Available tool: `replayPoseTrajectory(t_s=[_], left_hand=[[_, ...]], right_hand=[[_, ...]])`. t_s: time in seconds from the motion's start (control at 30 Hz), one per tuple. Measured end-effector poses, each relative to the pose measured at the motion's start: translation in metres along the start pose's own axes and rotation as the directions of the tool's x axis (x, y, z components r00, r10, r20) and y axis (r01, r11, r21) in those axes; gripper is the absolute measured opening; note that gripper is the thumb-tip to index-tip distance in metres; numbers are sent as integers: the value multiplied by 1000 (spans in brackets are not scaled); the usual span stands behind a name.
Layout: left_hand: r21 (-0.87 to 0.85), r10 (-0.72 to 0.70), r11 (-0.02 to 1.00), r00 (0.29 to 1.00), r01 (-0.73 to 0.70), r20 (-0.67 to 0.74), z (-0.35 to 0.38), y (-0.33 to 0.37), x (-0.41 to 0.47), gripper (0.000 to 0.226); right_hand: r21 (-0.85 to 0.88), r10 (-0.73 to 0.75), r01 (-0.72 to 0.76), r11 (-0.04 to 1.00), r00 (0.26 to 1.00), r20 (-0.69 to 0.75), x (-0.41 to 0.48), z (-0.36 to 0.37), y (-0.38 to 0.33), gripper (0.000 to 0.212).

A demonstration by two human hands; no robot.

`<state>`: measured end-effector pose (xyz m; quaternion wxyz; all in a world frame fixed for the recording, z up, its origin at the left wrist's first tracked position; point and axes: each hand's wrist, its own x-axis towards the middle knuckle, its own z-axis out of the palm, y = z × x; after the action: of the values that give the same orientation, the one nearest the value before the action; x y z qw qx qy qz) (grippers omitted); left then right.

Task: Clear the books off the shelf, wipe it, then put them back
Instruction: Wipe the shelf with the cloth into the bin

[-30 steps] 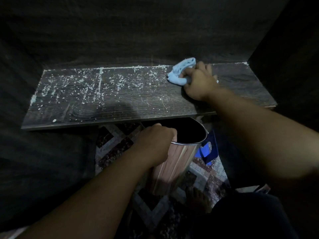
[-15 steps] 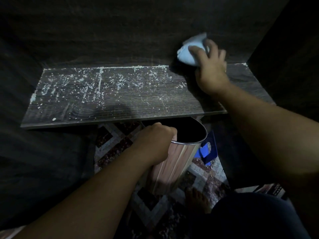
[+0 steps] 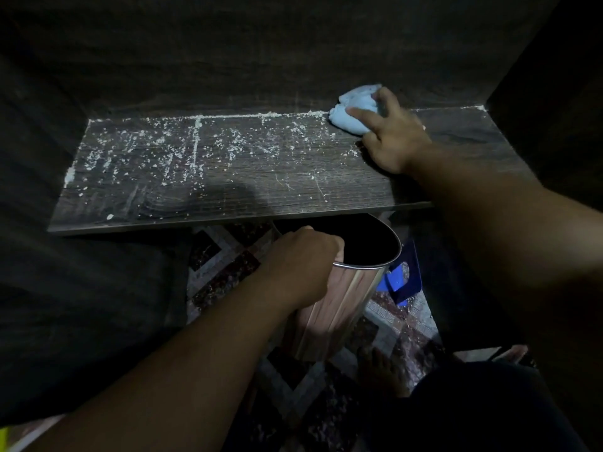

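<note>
A dark wooden shelf (image 3: 228, 187) holds no books; white crumbs and dust cover its left and middle parts. At the back right, where the board meets the rear wall, my right hand (image 3: 391, 138) grips a bunched light blue cloth (image 3: 350, 110) and presses it down. Below the shelf's front edge my left hand (image 3: 303, 265) grips the rim of a shiny metal bin (image 3: 339, 308), tilted with its dark mouth under the edge. No books are in view.
Dark side walls close in the shelf left and right. Below lies a patterned floor (image 3: 228, 269) with a blue object (image 3: 399, 278) beside the bin. A bare foot (image 3: 378, 370) stands near the bin's base.
My right hand lifted the cloth up against the back wall, then brought it down to the back right corner of the shelf. The left hand and bin stayed put.
</note>
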<state>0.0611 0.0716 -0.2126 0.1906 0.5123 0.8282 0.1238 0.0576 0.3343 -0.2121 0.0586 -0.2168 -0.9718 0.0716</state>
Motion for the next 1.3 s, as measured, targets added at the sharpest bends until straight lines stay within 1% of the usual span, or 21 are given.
replayPoseTrajectory(t_s=[0.13,0.2,0.27,0.43,0.57,0.7,0.8,0.9,0.97,1.03,1.1,1.17,1.2,1.23,1.3], left_hand=[[10,-7,1000,1000,7,5,3,0,1,26],[20,-10,1000,1000,10,8,4,1,2,27],[26,-7,1000,1000,7,13,5,2,3,27],[51,20,999,1000,-20,1,4,3,1,27],[110,43,993,999,-42,1,2,7,-5,23],[144,57,988,998,-58,12,3,13,-11,31],[160,62,985,998,-66,28,4,15,-15,30],[158,55,986,998,-59,30,3,14,-19,27],[140,44,989,998,-49,39,2,14,-23,26],[117,50,992,998,-54,36,2,14,-27,25],[106,52,993,998,-56,38,3,14,-30,25],[109,56,992,998,-59,30,4,14,-31,25],[112,59,992,998,-61,22,4,14,-31,25],[114,59,992,998,-60,17,3,14,-30,25],[98,50,994,999,-51,13,2,12,-27,25]], right_hand=[[6,23,-24,1000,997,72,-8,-4,-5,61],[-5,16,-16,1000,996,85,-14,-3,-4,53],[-29,14,-12,999,997,79,-23,-2,-4,50],[-37,14,-11,999,995,99,-44,-9,-12,48],[-36,-1,5,999,993,119,-63,-10,-17,49],[-38,-3,8,999,989,147,-83,-12,-23,52],[-33,-13,19,999,986,165,-97,-15,-28,53],[-28,-78,85,996,978,195,-109,-17,-32,53],[0,-141,144,990,974,177,-120,-17,-35,52],[37,-166,162,986,971,175,-129,-19,-37,48],[134,-120,93,987,970,211,-136,-29,-40,43],[287,-20,-46,957,974,224,-137,-44,-38,41],[341,28,-93,935,981,193,-134,-51,-35,42],[358,67,-114,927,988,141,-129,-57,-30,43],[333,151,-145,932,989,8,-116,-64,-16,41]])
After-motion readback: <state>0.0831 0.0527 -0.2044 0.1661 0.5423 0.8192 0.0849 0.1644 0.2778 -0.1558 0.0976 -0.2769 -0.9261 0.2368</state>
